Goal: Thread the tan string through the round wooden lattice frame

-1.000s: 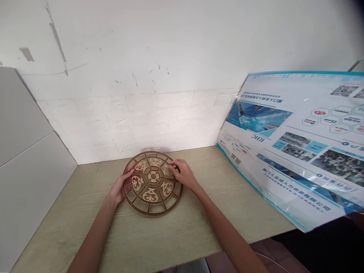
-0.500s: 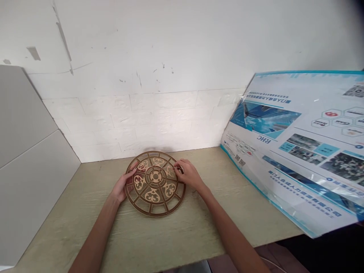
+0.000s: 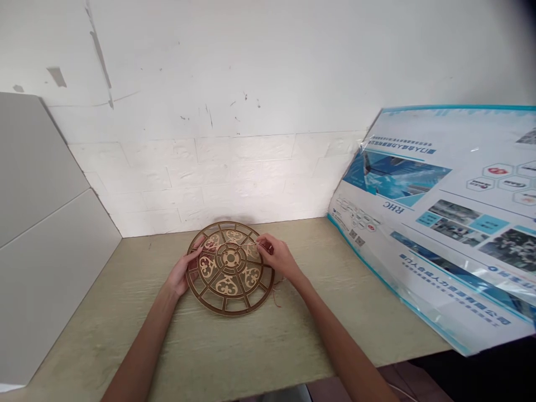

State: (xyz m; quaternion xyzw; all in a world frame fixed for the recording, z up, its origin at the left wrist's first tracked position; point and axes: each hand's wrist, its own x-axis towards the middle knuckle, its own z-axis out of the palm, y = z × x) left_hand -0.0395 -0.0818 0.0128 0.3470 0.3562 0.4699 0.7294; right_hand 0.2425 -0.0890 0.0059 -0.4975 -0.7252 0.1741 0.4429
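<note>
A round laser-cut wooden fretwork disc [image 3: 226, 286] lies flat on the table, with scrolled cut-outs around a ringed hub. My left hand [image 3: 183, 270] grips its left side, fingers resting over the openwork. My right hand [image 3: 275, 257] sits at the disc's right edge, finger and thumb pinched on a thin pale thread [image 3: 245, 244]. That thread runs across the upper part of the disc towards my left hand. A loose reddish thread end [image 3: 275, 297] hangs below my right hand, beside the rim.
The disc rests on a pale wood-grain tabletop [image 3: 176, 335] against a white brick wall [image 3: 234, 178]. Grey panels [image 3: 46, 223] lean at the left. A plastic-covered printed poster [image 3: 435, 223] lies propped at the right. The table's front edge runs below.
The view has turned slightly, shifting the disc and wall rightward in the picture. My right hand has moved little, and the reddish thread end now shows below it.
</note>
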